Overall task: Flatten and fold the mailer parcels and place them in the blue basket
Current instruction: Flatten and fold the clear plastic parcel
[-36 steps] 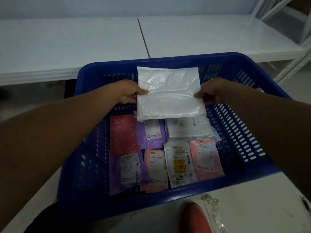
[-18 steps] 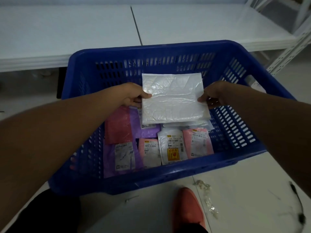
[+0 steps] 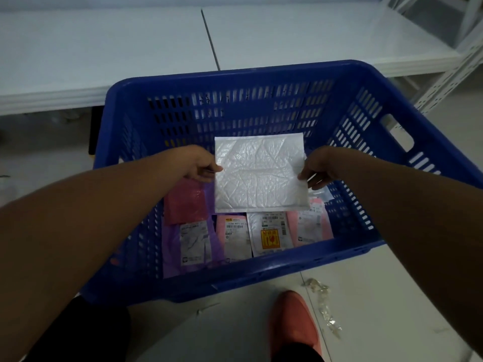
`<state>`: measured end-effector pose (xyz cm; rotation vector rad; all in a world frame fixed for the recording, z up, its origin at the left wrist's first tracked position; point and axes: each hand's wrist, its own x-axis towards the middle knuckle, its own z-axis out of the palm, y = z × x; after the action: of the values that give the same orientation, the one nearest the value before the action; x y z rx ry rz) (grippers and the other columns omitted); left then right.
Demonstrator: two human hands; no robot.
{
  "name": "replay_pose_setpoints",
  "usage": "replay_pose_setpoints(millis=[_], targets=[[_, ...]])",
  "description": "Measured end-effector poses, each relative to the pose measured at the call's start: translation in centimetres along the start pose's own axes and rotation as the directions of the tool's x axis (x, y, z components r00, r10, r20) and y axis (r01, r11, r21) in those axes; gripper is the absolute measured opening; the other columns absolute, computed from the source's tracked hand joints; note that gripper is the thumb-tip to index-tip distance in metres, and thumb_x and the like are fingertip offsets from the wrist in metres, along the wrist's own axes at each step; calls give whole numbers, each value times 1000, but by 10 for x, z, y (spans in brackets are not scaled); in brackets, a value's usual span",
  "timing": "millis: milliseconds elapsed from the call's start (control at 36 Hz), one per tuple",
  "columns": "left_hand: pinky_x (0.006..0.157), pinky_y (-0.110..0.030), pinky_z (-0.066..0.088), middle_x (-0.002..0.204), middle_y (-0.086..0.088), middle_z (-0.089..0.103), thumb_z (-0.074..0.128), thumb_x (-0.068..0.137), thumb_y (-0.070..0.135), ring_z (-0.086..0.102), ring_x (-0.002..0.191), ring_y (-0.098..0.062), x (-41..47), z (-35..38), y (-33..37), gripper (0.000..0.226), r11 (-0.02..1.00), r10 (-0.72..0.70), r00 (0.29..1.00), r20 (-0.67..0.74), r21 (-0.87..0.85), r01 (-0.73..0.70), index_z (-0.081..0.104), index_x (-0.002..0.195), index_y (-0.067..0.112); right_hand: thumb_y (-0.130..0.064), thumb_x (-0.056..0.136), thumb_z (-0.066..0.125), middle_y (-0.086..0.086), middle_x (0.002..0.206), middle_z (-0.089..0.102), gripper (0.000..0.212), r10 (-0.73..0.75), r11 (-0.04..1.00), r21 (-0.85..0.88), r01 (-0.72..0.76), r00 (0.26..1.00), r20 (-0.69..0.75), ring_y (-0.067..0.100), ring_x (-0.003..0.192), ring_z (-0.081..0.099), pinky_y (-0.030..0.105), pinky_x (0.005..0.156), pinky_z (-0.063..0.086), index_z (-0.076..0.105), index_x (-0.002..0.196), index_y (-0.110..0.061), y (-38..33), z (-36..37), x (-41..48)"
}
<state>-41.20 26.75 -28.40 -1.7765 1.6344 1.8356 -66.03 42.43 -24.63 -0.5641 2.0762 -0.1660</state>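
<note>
1. The left hand (image 3: pixel 198 164) pinches the left edge of the white mailer (image 3: pixel 258 176), with the thumb on top and the fingers curled beneath.
2. The right hand (image 3: pixel 320 167) pinches the right edge of the mailer in the same way.
3. The mailer is flat and creased. It is held level between both hands inside the basket (image 3: pixel 235 73), over the middle of the basket floor. Contact with the parcels beneath cannot be determined.
4. Other parcels lie flat on the basket floor:
   - a red mailer (image 3: pixel 185 202) towards the left wall, just beside the held mailer;
   - a purple mailer (image 3: pixel 193 244) towards the near-left corner;
   - a pink mailer (image 3: pixel 232 236), a yellow-label mailer (image 3: pixel 269 233) and a second pink mailer (image 3: pixel 311 226) in a row along the near wall.
5. The basket stands on the floor. A white table (image 3: pixel 104 48) lies beyond its far rim.
6. A red shoe (image 3: pixel 295 320) and a plastic scrap (image 3: pixel 324 304) are on the floor outside the near wall.
</note>
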Motion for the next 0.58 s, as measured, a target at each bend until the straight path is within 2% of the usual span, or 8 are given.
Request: replay_pose_setpoints(millis=[83, 194, 278, 333, 389, 444, 528, 583], targets=[[76, -31, 54, 87, -3, 62, 69, 89, 0, 56, 75, -14, 7, -1, -9, 13, 999, -40, 999, -13, 25, 41, 59, 93, 8, -2, 94, 62, 10, 86, 67, 0, 10, 998, -55, -8, 999, 37, 20, 75, 66, 35, 73, 55, 62, 95, -2, -3, 11, 3], [90, -34, 52, 83, -5, 60, 66, 91, -2, 55, 73, -15, 14, -2, -19, 11, 995, -76, 997, -31, 61, 78, 57, 91, 6, -1, 95, 61, 11, 85, 67, 5, 6, 995, -101, 0, 999, 54, 20, 74, 65, 36, 76, 55, 62, 99, 1, -11, 23, 8], [95, -37, 53, 83, -7, 60, 66, 92, 0, 56, 74, -17, 19, -2, -27, 21, 989, -98, 994, -46, 106, 102, 58, 111, 3, -1, 95, 60, 12, 87, 65, 5, 4, 990, -144, 5, 998, 62, 22, 74, 64, 37, 77, 54, 60, 99, 2, -16, 32, 13], [92, -36, 52, 83, -7, 60, 64, 92, 0, 57, 74, -18, 21, -4, -31, 27, 983, -116, 991, -62, 136, 123, 57, 119, 3, -1, 96, 60, 13, 87, 65, 7, -5, 985, -174, 17, 997, 71, 22, 74, 65, 37, 75, 55, 59, 102, 2, -21, 36, 16], [91, -35, 50, 80, -7, 59, 61, 95, -1, 55, 72, -18, 23, -7, -30, 15, 978, -141, 988, -69, 145, 150, 57, 109, 3, 0, 96, 59, 14, 86, 64, 7, -18, 983, -181, 32, 997, 73, 23, 75, 65, 38, 77, 55, 59, 101, 4, -28, 38, 17], [95, -37, 50, 77, -7, 56, 58, 96, -1, 52, 68, -17, 28, -11, -28, 5, 972, -140, 984, -107, 176, 157, 55, 92, 0, 1, 95, 60, 15, 86, 64, 6, -39, 982, -180, 50, 997, 66, 25, 81, 66, 41, 80, 55, 57, 98, 4, -35, 40, 19], [99, -38, 49, 74, -8, 52, 56, 98, 1, 49, 66, -17, 39, -16, -28, 18, 958, -134, 982, -132, 234, 162, 51, 80, 0, 2, 94, 61, 16, 83, 64, 6, -70, 980, -184, 79, 996, 54, 29, 90, 66, 43, 80, 56, 56, 95, 5, -42, 45, 26], [99, -38, 50, 75, -9, 53, 56, 99, 2, 50, 67, -19, 44, -18, -28, 20, 944, -164, 976, -145, 265, 198, 51, 79, 0, 1, 94, 62, 17, 83, 65, 6, -78, 977, -194, 89, 995, 61, 28, 87, 67, 43, 79, 56, 56, 95, 3, -46, 50, 32]])
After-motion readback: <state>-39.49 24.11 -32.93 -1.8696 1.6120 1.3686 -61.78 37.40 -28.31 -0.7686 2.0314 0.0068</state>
